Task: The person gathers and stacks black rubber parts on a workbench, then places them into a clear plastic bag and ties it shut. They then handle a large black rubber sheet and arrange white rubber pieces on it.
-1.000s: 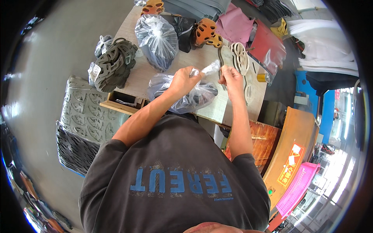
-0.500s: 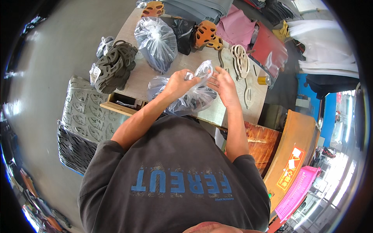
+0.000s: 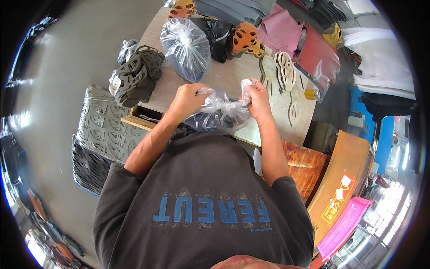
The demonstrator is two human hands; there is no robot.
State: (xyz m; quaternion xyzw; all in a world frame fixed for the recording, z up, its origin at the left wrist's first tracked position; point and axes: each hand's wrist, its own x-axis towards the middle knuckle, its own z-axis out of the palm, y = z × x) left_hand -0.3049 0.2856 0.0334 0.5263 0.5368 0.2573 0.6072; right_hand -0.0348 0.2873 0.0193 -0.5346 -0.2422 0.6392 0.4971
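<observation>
At the near edge of the table [image 3: 233, 74], the clear plastic bag [image 3: 219, 117] seems soft, perhaps slippery, best taken by its gathered ends, which the left hand [image 3: 186, 102] and right hand [image 3: 259, 100] pinch.

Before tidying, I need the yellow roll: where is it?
Head view: the yellow roll lies at the right edge of the table, right of the right hand.

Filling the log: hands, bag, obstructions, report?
Left hand, right hand: each gripping one end of clear plastic bag. Bag gathered between them, at near side of table. Nothing visibly blocking either hand.
</observation>
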